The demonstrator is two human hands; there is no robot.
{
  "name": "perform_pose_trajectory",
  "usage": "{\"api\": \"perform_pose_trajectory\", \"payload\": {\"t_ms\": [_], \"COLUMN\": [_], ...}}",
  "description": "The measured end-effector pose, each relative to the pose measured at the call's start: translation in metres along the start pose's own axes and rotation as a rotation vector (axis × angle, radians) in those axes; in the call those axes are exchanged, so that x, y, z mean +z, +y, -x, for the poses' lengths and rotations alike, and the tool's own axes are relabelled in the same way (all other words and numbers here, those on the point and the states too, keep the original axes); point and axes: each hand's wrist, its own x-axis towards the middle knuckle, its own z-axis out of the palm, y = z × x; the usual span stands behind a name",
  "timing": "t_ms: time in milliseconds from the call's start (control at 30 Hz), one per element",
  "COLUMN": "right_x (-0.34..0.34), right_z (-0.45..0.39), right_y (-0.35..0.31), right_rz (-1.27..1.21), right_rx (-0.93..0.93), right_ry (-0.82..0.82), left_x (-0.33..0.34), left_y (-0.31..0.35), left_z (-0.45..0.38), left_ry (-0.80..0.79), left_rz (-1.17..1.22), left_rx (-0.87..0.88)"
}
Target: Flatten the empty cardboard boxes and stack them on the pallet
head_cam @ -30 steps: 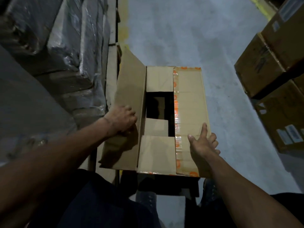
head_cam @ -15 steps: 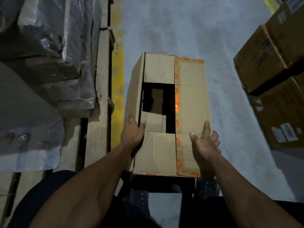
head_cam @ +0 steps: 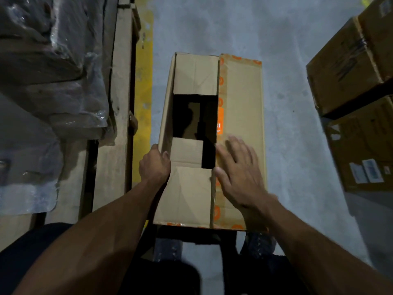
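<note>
Since a moment ago, the right hand [head_cam: 240, 173] has slid from the box's right edge onto the taped top flap, fingers spread flat. The left hand [head_cam: 154, 165] grips the cardboard box [head_cam: 240, 90] at its left wall. It stands on grey floor [head_cam: 287, 145] beside a wooden pallet [head_cam: 116, 103].

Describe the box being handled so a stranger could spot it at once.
On the grey floor, right of the yellow line, stands one box under both hands. Unlike the closed boxes on the right, its top gapes open and carries orange tape.
</note>
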Motion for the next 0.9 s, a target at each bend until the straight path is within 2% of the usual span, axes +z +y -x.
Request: {"api": "perform_pose_trajectory", "payload": {"t_ms": [67, 133, 233, 433, 567, 700, 800, 900], "right_x": [-0.004, -0.007, -0.012, -0.043, -0.086, -0.127, -0.138, -0.123], "right_z": [-0.026, -0.049, -0.067, -0.065, -0.053, -0.039, -0.026, -0.017], "right_y": [-0.005, -0.01, -0.012, -0.012, -0.012, -0.005, 0.014, 0.047], "right_rz": [0.099, 0.226, 0.404, 0.567, 0.57, 0.694, 0.804, 0.742], "right_rx": [-0.299, -0.465, -0.555, -0.635, -0.584, -0.469, -0.264, 0.009], "right_ry": [-0.082, -0.223, -0.34, -0.378, -0.401, -0.447, -0.458, -0.464], "left_x": [0.002, 0.002, 0.002, -0.001, -0.003, -0.005, -0.007, -0.005], "left_y": [-0.001, -0.002, -0.003, -0.004, -0.002, -0.002, -0.001, -0.002], "left_z": [0.0, 0.0, 0.0, 0.003, 0.004, 0.001, 0.001, 0.001], "left_ry": [0.0, 0.003, 0.006, -0.012, -0.041, -0.081, -0.103, -0.095], "left_rz": [0.0, 0.005, 0.008, 0.023, 0.04, 0.084, 0.107, 0.121], "left_rx": [0.0, 0.002, -0.001, -0.009, -0.026, -0.065, -0.083, -0.08]}}
